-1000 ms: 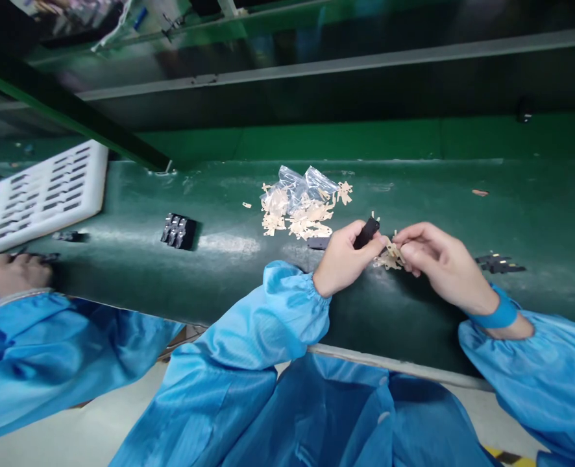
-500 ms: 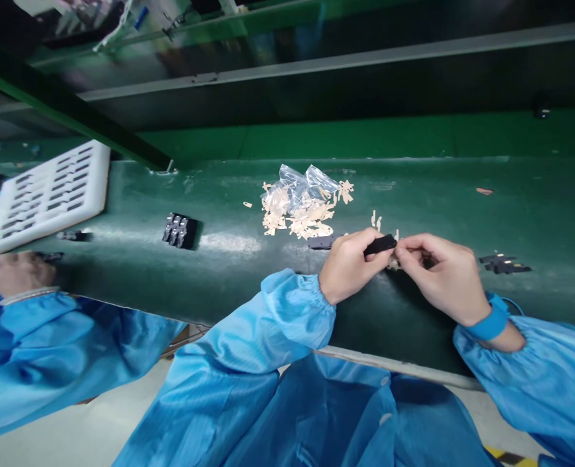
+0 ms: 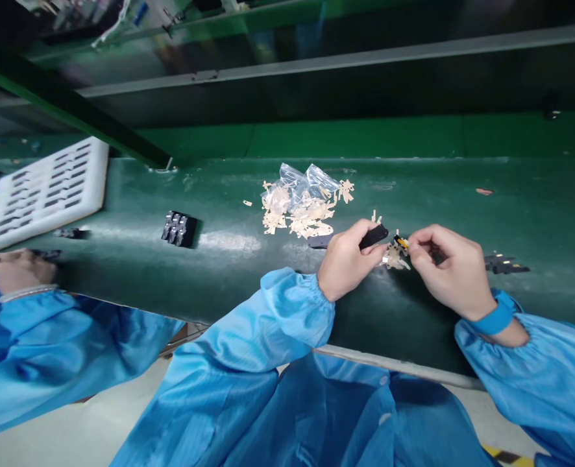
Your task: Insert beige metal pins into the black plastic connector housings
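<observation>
Head view, working down from the largest things:
- A green workbench is stretching across the view, with a slotted white tray lying at its far left and a co-worker's hand working at its near left edge.
- Cream-coloured metal pieces are spilling around a clear plastic bag; a nudged bag could scatter them.
- The left hand is gripping a black plastic housing between thumb and fingers, above the bench; a loosening grip could drop it.
- The right hand, wearing a blue wrist strap, is narrowly pinching what looks like a gold-tipped pin above a small heap of loose pieces; a slipping pinch could flick it away or lose it among them.
</observation>
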A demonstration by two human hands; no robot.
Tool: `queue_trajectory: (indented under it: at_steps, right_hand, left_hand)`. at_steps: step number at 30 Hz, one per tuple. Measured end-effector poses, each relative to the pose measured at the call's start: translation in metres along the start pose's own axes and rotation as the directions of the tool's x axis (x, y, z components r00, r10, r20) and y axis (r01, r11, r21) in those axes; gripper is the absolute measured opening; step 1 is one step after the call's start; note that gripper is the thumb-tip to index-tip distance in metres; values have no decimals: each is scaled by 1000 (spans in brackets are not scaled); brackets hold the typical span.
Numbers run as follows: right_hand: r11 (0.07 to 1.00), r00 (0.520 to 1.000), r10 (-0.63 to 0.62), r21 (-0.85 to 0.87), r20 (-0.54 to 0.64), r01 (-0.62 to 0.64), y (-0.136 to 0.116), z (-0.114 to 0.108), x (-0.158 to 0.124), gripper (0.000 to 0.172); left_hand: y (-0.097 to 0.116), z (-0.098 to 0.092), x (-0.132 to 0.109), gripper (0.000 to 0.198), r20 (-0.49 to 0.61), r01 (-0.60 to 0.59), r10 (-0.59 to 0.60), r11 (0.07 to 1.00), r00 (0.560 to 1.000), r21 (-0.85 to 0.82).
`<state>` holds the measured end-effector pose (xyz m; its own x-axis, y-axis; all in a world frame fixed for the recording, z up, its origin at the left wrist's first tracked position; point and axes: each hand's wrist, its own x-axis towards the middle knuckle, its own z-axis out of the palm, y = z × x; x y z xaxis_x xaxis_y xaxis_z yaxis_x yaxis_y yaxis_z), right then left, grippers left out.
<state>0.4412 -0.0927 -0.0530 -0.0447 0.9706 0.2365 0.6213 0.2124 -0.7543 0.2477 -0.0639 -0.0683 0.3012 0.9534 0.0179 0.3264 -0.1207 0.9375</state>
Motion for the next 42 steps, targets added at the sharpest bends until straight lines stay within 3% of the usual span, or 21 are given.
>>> queue_trajectory:
  at_steps: [3, 5, 8, 12, 16, 24, 26, 28, 30, 32, 34, 37, 40, 42]
  right_hand:
    - [997, 997, -76, -21, 28, 77, -1, -1, 0, 13]
    - [991, 990, -129, -38, 55, 131, -1, -1, 0, 13]
    - [980, 983, -177, -85, 44, 181, 0, 0, -1, 10]
    - [971, 978, -186, -170, -92, 168, -2, 3, -5, 8]
    - [978, 983, -182, -101, -1, 181, -4, 4, -8, 7]
    - [986, 987, -160, -50, -26, 158, 2, 7, -5, 9]
    - [991, 988, -116, -85, -101, 107, 6, 5, -2, 10]
    - [993, 968, -53, -111, -246, 26, 10, 3, 2, 12]
    - [992, 953, -32, -128, -301, -7, 13, 2, 5, 14]
    - [984, 978, -83, -169, -190, 51, 15, 4, 5, 17]
    - [972, 988, -153, -185, -37, 144, 16, 7, 4, 19]
    - [977, 987, -157, -147, 19, 158, 15, 8, 2, 8]
    - [999, 999, 32, 8, -16, -32, 11, 3, 3, 11]
    - [957, 972, 214, 179, 93, -228, 8, -3, 5, 29]
  left_hand:
    - [3, -2, 3, 28, 59, 35, -27, 990, 998, -134]
    - [4, -2, 4, 24, 103, 43, -29, 990, 994, -138]
    - [3, -1, 4, 18, 83, 72, -66, 994, 994, -82]
    - [-1, 2, -1, 14, 0, 21, -21, 999, 1000, -29]
    - [-2, 2, -4, 9, 8, -74, 74, 995, 997, 65]
    - [-3, 4, -4, 8, 33, -107, 105, 992, 994, 61]
    - [-2, 4, -3, 8, -10, -88, 89, 996, 996, 15]
    - [0, 2, -2, 8, -124, -65, 61, 997, 990, -34]
    - [2, 0, -1, 8, -256, -59, 44, 997, 966, -51]
    - [2, -2, 0, 5, -321, -86, 78, 996, 944, -9]
    - [1, -3, -1, 5, -296, -141, 159, 987, 942, 81]
    - [-2, -3, -2, 11, -230, -229, 280, 948, 932, 223]
    - [-7, -4, -3, 15, -195, -332, 423, 866, 885, 373]
    - [-10, -5, -3, 12, -146, -399, 524, 775, 839, 490]
